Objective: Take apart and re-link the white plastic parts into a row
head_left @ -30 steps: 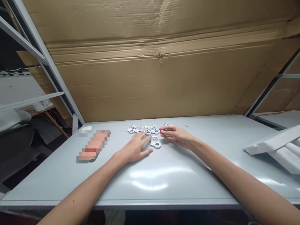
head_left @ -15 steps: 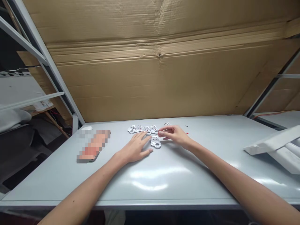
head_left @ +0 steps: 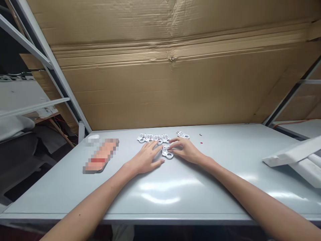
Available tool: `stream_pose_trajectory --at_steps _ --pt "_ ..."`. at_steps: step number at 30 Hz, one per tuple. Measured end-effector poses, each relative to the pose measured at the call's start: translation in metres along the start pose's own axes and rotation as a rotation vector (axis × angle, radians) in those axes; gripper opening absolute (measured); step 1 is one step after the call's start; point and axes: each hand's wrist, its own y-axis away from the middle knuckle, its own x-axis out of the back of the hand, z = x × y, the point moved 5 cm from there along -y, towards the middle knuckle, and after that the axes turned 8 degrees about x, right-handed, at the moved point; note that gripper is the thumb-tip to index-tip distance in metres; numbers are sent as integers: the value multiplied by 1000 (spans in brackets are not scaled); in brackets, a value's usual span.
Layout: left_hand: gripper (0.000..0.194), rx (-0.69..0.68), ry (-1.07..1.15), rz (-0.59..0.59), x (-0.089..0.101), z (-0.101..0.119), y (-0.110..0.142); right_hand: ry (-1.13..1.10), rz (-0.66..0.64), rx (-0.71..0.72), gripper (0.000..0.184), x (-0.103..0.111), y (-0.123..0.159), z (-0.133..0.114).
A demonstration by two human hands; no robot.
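My left hand (head_left: 146, 157) lies flat with its fingers spread, just left of a white plastic part (head_left: 165, 151) with a round ring at its lower end. My right hand (head_left: 187, 150) is at that part's right side, thumb and fingertips close together over its upper half. What sits between those fingertips is hidden. Behind, several similar white plastic parts (head_left: 141, 137) stand in a row with small red spots on them; my left fingertips cover the lower edge of some. One more white part (head_left: 183, 134) lies behind my right hand.
A small red piece (head_left: 201, 143) and a small black piece (head_left: 200, 134) lie on the grey table (head_left: 225, 150) right of my right hand. A blurred-out flat orange object (head_left: 101, 155) is at left, white foam-like blocks (head_left: 293, 157) at right. A cardboard wall (head_left: 163, 93) closes the back.
My right hand has moved slightly down onto the front white part; the red piece at its fingertips no longer shows. The part behind it is now uncovered. My left hand stays put.
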Motion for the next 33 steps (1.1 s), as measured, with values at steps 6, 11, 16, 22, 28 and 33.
stream_pose_trajectory --at_steps 6,11,16,22,28,33 --pt "55 0 18 9 -1 -2 0 86 -121 45 23 2 0 -10" --pt "55 0 26 10 0 -2 0 76 -147 107 26 6 0 -18" --pt "56 6 19 2 -1 -3 1 93 -178 133 22 7 1 -25" --pt "60 17 34 -14 -2 -5 1 101 -166 140 33 3 2 -26" --pt "72 72 20 -24 -3 -9 0 208 -203 60 36 10 4 -23" --pt "71 104 39 -53 -5 -12 -1 359 -181 -29 31 24 5 -13"
